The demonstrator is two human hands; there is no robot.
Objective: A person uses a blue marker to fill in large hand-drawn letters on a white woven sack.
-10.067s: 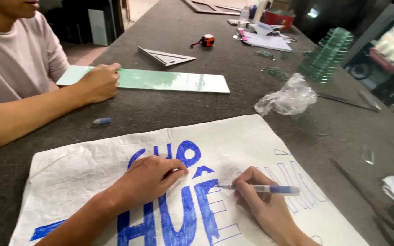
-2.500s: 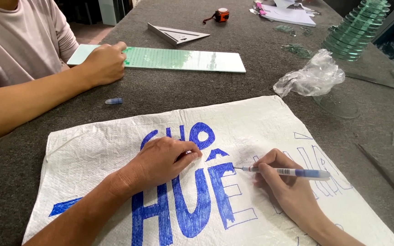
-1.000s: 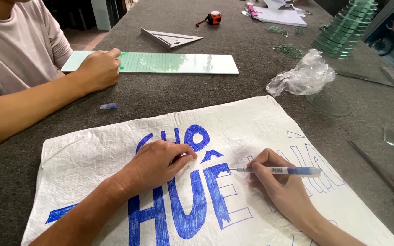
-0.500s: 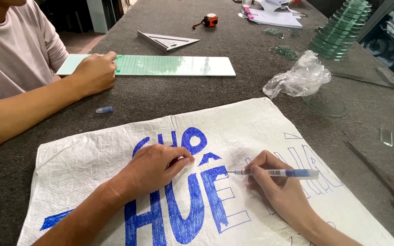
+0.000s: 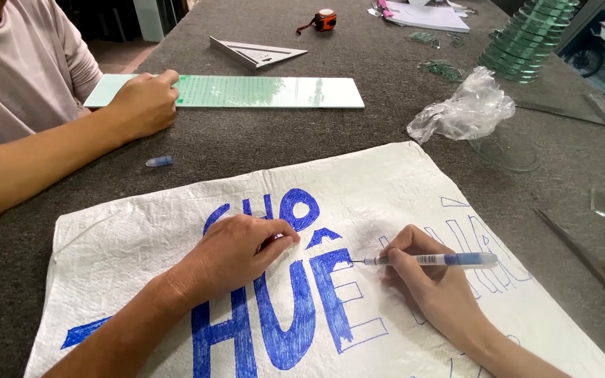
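Observation:
A white woven sack sheet lies flat on the dark table, with large blue letters drawn on it, some filled in and some only outlined. My left hand rests on the sheet with curled fingers, pressing it down beside the letters. My right hand holds a blue marker pen, whose tip touches the sheet at the outlined letter between both hands.
Another person's hand rests on a long green glass strip at the far left. A small blue pen cap, metal triangle square, tape measure, crumpled plastic bag, stacked glass discs and scissors lie around.
The view has shifted slightly. My right hand with the marker has moved a little along the outlined letter; my left hand stays pressed on the sheet. The other person's hand has barely moved.

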